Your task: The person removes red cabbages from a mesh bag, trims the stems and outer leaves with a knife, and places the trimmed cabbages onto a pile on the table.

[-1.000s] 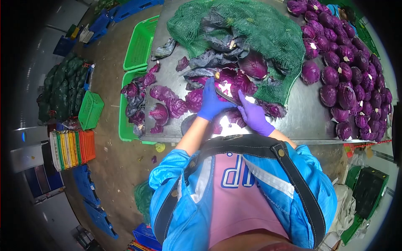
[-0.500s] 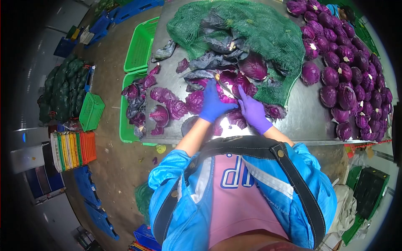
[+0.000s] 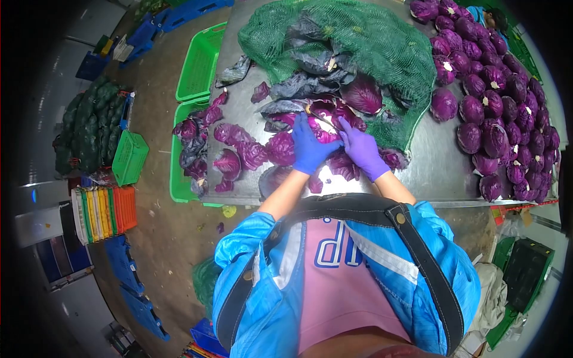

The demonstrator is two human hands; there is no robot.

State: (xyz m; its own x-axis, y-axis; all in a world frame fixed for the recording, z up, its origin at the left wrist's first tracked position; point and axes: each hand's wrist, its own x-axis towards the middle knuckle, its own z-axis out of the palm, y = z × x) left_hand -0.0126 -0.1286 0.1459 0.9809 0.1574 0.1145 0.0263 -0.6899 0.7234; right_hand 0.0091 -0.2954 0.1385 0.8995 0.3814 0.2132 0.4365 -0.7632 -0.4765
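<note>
Cabbages [image 3: 494, 142] — glossy, smooth; tabletop [image 3: 444, 173] — shiny metal.

Through my feed, the left hand [image 3: 311, 146] now sits a little farther right than a second ago. I see the right hand [image 3: 362, 149] shifted toward the far side, exposing more of the purple leaves [image 3: 344, 166] nearer me.

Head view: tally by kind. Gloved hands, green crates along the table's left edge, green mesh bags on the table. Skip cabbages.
Gloved hands: 2 (blue left hand, purple right hand)
Green crates along the table's left edge: 2 (upper crate, lower crate)
Green mesh bag on the table: 1
Total: 5
</note>
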